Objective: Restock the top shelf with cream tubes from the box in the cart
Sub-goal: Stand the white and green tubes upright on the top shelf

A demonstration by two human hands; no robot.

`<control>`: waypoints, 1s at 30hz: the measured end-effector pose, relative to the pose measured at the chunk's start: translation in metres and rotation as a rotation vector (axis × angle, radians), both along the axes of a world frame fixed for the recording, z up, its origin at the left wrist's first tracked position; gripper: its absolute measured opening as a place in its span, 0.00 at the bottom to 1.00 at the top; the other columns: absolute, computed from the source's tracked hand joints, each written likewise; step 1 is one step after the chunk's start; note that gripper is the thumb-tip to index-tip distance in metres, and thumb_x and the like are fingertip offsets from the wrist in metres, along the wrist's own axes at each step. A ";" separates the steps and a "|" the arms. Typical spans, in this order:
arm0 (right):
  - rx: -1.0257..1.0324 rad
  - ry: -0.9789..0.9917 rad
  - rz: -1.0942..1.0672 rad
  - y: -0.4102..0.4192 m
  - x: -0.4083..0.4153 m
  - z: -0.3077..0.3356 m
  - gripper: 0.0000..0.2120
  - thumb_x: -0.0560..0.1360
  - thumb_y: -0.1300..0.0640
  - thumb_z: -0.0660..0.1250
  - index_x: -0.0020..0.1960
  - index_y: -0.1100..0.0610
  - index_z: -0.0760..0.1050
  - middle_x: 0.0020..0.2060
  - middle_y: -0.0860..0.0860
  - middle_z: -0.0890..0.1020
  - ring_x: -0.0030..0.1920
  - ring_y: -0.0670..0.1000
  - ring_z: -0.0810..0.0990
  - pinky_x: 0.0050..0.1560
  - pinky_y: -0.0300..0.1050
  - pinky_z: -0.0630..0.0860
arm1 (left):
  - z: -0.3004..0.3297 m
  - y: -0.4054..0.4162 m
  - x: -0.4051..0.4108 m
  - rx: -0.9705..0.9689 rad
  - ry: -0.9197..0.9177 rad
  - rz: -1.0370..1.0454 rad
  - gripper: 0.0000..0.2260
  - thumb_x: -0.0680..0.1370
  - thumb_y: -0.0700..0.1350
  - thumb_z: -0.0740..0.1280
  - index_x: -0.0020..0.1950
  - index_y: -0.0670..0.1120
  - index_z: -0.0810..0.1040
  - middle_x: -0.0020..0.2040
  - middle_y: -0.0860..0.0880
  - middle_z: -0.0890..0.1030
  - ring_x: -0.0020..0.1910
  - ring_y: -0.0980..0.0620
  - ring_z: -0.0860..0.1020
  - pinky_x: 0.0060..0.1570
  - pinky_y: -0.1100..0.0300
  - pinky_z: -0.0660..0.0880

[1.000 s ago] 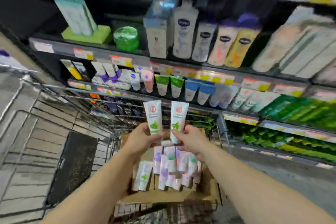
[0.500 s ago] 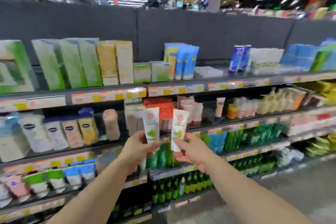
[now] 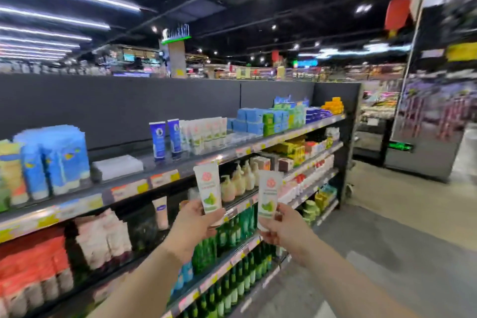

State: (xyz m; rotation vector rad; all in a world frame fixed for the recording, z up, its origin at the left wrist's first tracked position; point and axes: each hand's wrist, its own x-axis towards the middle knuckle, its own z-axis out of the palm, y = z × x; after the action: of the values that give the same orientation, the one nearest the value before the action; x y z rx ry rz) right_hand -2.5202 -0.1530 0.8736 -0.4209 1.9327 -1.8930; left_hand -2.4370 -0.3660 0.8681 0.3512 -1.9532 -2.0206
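My left hand (image 3: pixel 192 222) grips a white cream tube (image 3: pixel 208 188) with a red logo and green leaf, held upright. My right hand (image 3: pixel 280 226) grips a matching cream tube (image 3: pixel 268 195) beside it. Both tubes are raised in front of the second shelf, below the top shelf (image 3: pixel 180 162). A row of the same white tubes (image 3: pixel 204 133) stands on the top shelf, up and behind my hands, next to two blue tubes (image 3: pixel 165 138). The cart and its box are out of view.
Blue packs (image 3: pixel 54 160) and a flat white box (image 3: pixel 117 166) sit on the top shelf at left, blue and green boxes (image 3: pixel 268 119) at right. Lower shelves hold pump bottles (image 3: pixel 240 181) and green bottles (image 3: pixel 232 237). The aisle floor (image 3: pixel 387 240) lies to the right.
The view swung up and right from the cart to the shelving. Both hands kept their tubes and lifted them from above the box to shelf height.
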 end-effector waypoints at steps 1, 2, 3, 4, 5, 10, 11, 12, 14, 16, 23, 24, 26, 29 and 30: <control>0.000 -0.002 -0.026 0.005 -0.013 -0.002 0.15 0.73 0.62 0.73 0.59 0.56 0.75 0.50 0.58 0.81 0.40 0.56 0.81 0.44 0.49 0.81 | -0.001 0.003 -0.016 -0.005 -0.001 -0.015 0.14 0.74 0.44 0.74 0.58 0.49 0.80 0.53 0.49 0.85 0.49 0.46 0.83 0.51 0.47 0.78; 0.004 -0.001 -0.039 0.007 -0.025 -0.003 0.14 0.74 0.63 0.72 0.58 0.56 0.75 0.50 0.58 0.81 0.38 0.55 0.80 0.43 0.49 0.81 | -0.002 0.004 -0.030 -0.004 -0.001 -0.011 0.13 0.74 0.44 0.74 0.58 0.49 0.81 0.52 0.48 0.85 0.46 0.48 0.82 0.49 0.46 0.79; 0.009 0.003 -0.045 0.008 -0.039 -0.005 0.14 0.74 0.63 0.72 0.58 0.56 0.75 0.50 0.59 0.80 0.37 0.55 0.79 0.42 0.49 0.80 | -0.003 0.003 -0.045 0.002 -0.004 -0.003 0.12 0.74 0.44 0.74 0.57 0.49 0.81 0.49 0.48 0.85 0.43 0.49 0.81 0.45 0.48 0.79; 0.017 0.012 -0.042 0.006 -0.052 -0.006 0.13 0.74 0.63 0.72 0.58 0.56 0.76 0.50 0.59 0.80 0.37 0.55 0.79 0.42 0.48 0.80 | -0.004 0.001 -0.060 0.003 -0.007 0.007 0.12 0.74 0.43 0.74 0.57 0.48 0.81 0.48 0.48 0.85 0.41 0.49 0.81 0.41 0.50 0.79; 0.022 0.024 -0.032 0.002 -0.064 -0.004 0.13 0.75 0.62 0.72 0.58 0.56 0.76 0.50 0.59 0.80 0.37 0.55 0.80 0.41 0.48 0.80 | -0.003 -0.002 -0.075 0.001 -0.009 0.018 0.12 0.74 0.43 0.74 0.57 0.48 0.81 0.47 0.47 0.85 0.41 0.48 0.81 0.39 0.51 0.79; 0.066 0.126 0.012 -0.045 -0.136 0.009 0.11 0.75 0.58 0.72 0.56 0.51 0.77 0.50 0.57 0.83 0.40 0.54 0.80 0.46 0.49 0.82 | 0.012 -0.045 -0.145 -0.037 0.015 0.075 0.09 0.76 0.43 0.72 0.55 0.48 0.79 0.47 0.44 0.85 0.37 0.49 0.81 0.31 0.58 0.77; 0.088 0.151 0.022 -0.059 -0.152 0.014 0.10 0.75 0.56 0.72 0.56 0.49 0.78 0.48 0.55 0.83 0.41 0.53 0.80 0.47 0.49 0.81 | 0.018 -0.055 -0.158 -0.051 0.025 0.106 0.09 0.76 0.43 0.72 0.54 0.49 0.79 0.47 0.46 0.84 0.39 0.50 0.81 0.34 0.58 0.79; 0.113 0.178 0.032 -0.072 -0.168 0.019 0.11 0.74 0.54 0.72 0.56 0.48 0.78 0.48 0.54 0.84 0.42 0.52 0.80 0.47 0.49 0.80 | 0.024 -0.065 -0.170 -0.076 0.037 0.140 0.09 0.75 0.43 0.72 0.54 0.50 0.79 0.47 0.48 0.84 0.42 0.51 0.82 0.38 0.57 0.80; 0.143 0.230 0.057 -0.102 -0.197 0.029 0.12 0.73 0.53 0.73 0.56 0.46 0.79 0.47 0.55 0.84 0.41 0.50 0.79 0.43 0.46 0.76 | 0.039 -0.085 -0.192 -0.145 0.051 0.198 0.08 0.75 0.42 0.73 0.52 0.51 0.79 0.46 0.52 0.84 0.45 0.54 0.82 0.40 0.61 0.78; 0.141 0.266 0.074 -0.132 -0.224 0.038 0.10 0.73 0.53 0.74 0.54 0.46 0.80 0.46 0.52 0.85 0.43 0.49 0.80 0.43 0.44 0.75 | 0.054 -0.105 -0.209 -0.188 0.070 0.252 0.08 0.75 0.42 0.73 0.50 0.53 0.78 0.46 0.56 0.82 0.45 0.58 0.80 0.39 0.65 0.74; 0.156 0.367 0.182 -0.229 -0.293 0.060 0.10 0.74 0.52 0.73 0.54 0.43 0.77 0.47 0.39 0.83 0.50 0.43 0.80 0.46 0.39 0.75 | 0.063 -0.149 -0.244 -0.322 0.043 0.401 0.10 0.75 0.44 0.72 0.51 0.56 0.75 0.46 0.60 0.80 0.45 0.63 0.77 0.33 0.70 0.71; 0.155 0.386 0.202 -0.239 -0.302 0.062 0.09 0.74 0.52 0.72 0.53 0.43 0.77 0.47 0.38 0.83 0.51 0.43 0.80 0.49 0.40 0.75 | 0.061 -0.154 -0.248 -0.332 0.033 0.426 0.11 0.75 0.44 0.72 0.52 0.57 0.76 0.47 0.61 0.80 0.46 0.63 0.77 0.35 0.69 0.71; 0.159 0.421 0.242 -0.258 -0.319 0.065 0.08 0.74 0.52 0.73 0.50 0.42 0.77 0.47 0.38 0.83 0.51 0.43 0.80 0.53 0.43 0.76 | 0.058 -0.162 -0.255 -0.357 0.018 0.474 0.12 0.74 0.44 0.73 0.53 0.57 0.77 0.49 0.61 0.81 0.50 0.63 0.77 0.39 0.68 0.71; 0.199 0.528 0.300 -0.281 -0.345 0.064 0.08 0.73 0.50 0.73 0.50 0.45 0.76 0.47 0.40 0.82 0.50 0.42 0.79 0.50 0.41 0.75 | 0.055 -0.165 -0.266 -0.377 0.001 0.547 0.10 0.74 0.43 0.73 0.51 0.55 0.77 0.47 0.61 0.81 0.47 0.65 0.77 0.37 0.72 0.70; 0.202 0.562 0.319 -0.288 -0.352 0.063 0.08 0.74 0.50 0.73 0.51 0.46 0.76 0.46 0.40 0.82 0.49 0.42 0.79 0.47 0.39 0.74 | 0.054 -0.165 -0.270 -0.383 -0.007 0.578 0.10 0.75 0.43 0.72 0.50 0.55 0.77 0.46 0.61 0.81 0.46 0.66 0.77 0.36 0.72 0.70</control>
State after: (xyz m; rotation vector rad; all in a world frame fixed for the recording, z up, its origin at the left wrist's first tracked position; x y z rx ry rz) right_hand -2.8720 -0.4415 0.9365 -1.2191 2.1957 -1.4538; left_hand -2.7073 -0.5309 0.9225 0.7249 -1.9000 -1.2624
